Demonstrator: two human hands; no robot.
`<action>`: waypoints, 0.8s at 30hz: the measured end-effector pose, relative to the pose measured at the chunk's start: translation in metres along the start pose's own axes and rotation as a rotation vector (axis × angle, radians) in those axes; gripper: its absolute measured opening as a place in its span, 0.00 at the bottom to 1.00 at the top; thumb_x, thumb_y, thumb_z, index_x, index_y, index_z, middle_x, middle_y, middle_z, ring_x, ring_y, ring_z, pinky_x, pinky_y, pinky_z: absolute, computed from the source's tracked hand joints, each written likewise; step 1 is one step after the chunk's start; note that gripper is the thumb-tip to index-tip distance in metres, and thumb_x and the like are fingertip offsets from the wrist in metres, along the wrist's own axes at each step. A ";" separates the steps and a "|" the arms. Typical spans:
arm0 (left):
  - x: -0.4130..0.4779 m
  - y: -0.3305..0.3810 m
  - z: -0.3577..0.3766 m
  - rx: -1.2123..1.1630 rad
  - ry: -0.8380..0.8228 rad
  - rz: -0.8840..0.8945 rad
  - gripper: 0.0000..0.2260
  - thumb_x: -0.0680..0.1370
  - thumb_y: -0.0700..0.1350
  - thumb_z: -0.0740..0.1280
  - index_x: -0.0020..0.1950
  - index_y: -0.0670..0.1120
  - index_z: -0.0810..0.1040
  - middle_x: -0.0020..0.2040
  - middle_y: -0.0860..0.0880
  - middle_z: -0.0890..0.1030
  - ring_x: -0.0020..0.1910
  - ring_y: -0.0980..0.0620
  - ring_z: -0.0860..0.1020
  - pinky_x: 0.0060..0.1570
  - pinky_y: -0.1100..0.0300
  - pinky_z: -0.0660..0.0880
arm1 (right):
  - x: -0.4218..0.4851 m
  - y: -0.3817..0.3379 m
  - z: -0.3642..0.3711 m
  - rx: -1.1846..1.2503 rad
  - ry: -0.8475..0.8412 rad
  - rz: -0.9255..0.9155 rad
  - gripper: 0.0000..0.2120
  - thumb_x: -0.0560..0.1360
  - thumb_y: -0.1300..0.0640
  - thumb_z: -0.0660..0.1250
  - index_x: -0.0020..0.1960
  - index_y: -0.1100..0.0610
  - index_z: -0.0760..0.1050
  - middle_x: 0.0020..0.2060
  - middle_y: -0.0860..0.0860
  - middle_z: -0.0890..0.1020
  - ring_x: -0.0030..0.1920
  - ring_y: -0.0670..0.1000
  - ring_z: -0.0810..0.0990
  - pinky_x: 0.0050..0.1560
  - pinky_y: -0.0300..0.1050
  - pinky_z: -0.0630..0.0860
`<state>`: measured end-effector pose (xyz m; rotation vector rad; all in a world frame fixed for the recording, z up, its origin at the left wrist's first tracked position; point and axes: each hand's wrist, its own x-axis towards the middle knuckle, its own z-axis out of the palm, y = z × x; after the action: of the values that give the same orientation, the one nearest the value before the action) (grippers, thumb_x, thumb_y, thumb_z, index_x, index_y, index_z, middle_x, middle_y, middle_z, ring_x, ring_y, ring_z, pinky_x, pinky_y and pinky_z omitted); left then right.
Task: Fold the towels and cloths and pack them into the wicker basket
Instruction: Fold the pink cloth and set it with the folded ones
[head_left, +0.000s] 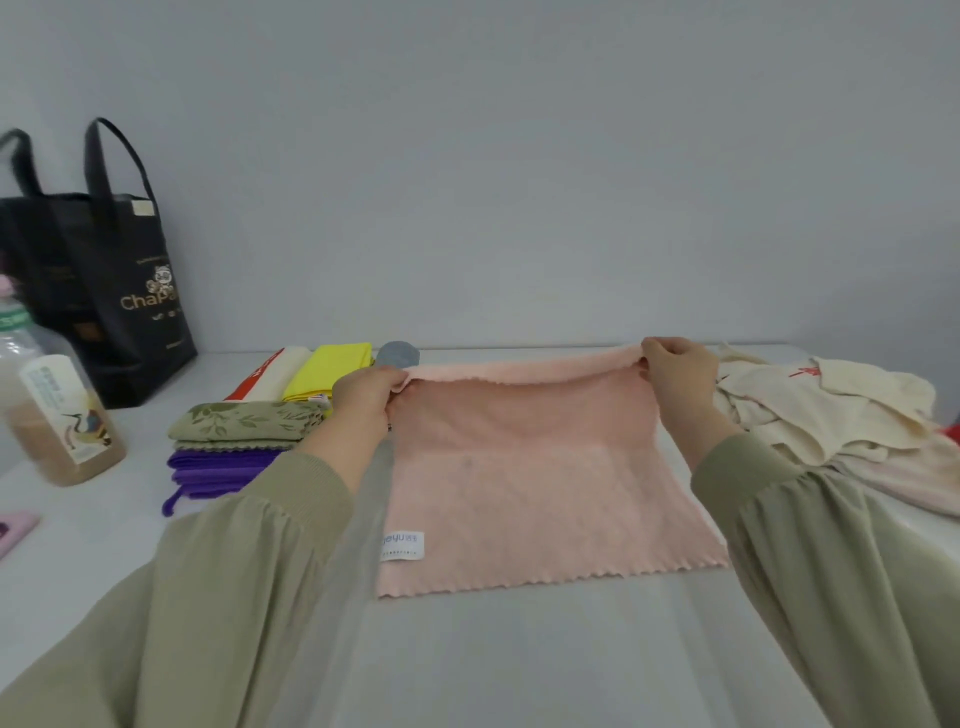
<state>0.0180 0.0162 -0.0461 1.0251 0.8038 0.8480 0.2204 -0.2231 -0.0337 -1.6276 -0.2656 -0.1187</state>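
1. A pink cloth (535, 483) lay spread on the white table (519, 649) straight in front of the person. Its wavy near edge was flat on the surface, and a white label (402, 545) showed at its near left corner.
2. The left hand (363, 400) pinched the far left corner of the pink cloth between curled fingers and thumb. The right hand (675, 374) gripped the far right corner in the same way.
3. Between the two hands the far edge was raised off the table and sagged slightly in the middle.
4. Just left of the cloth stood a stack of folded pieces, with a green leaf-print cloth (244, 421) on top and a purple cloth (218, 473) beneath it. The left forearm, in an olive sleeve (249, 561), crossed over the near right corner of that stack.
5. Behind the stack lay a folded yellow cloth (327, 371) beside a cream cloth (283, 371) with a red-orange band. A grey item (397, 353) showed past the lifted edge, too hidden to identify.
6. To the right, a loose heap of cream cloths (821, 410) with red markings lay close beside the right wrist and spread to the frame's edge.
7. At the far left stood a black tote bag (119, 291) with gold lettering, against the wall. In front of it was a clear plastic bottle (57, 415) part-filled with brown contents, and a small pink object (15, 527) lay at the left edge.
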 end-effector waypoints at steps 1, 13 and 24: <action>-0.010 -0.005 -0.002 -0.045 -0.022 -0.020 0.10 0.75 0.28 0.63 0.39 0.42 0.74 0.37 0.44 0.75 0.33 0.52 0.76 0.24 0.67 0.74 | -0.007 0.004 -0.004 0.077 0.030 0.050 0.09 0.71 0.62 0.65 0.35 0.54 0.79 0.33 0.52 0.82 0.39 0.53 0.81 0.51 0.56 0.80; -0.115 -0.049 -0.061 -0.035 -0.139 -0.113 0.08 0.78 0.31 0.60 0.45 0.38 0.78 0.33 0.43 0.76 0.23 0.55 0.77 0.23 0.68 0.74 | -0.089 0.050 -0.075 0.286 -0.021 0.369 0.15 0.73 0.72 0.61 0.54 0.58 0.75 0.33 0.55 0.74 0.30 0.51 0.73 0.35 0.42 0.77; -0.131 -0.077 -0.089 0.589 -0.088 0.187 0.07 0.75 0.34 0.66 0.42 0.43 0.83 0.25 0.47 0.75 0.21 0.52 0.71 0.25 0.61 0.70 | -0.111 0.074 -0.100 -0.469 -0.071 0.056 0.11 0.70 0.67 0.61 0.44 0.56 0.80 0.39 0.53 0.80 0.43 0.54 0.76 0.45 0.43 0.68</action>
<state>-0.1018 -0.0863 -0.1245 1.6665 0.9155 0.7289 0.1394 -0.3375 -0.1234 -2.1065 -0.2581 -0.0837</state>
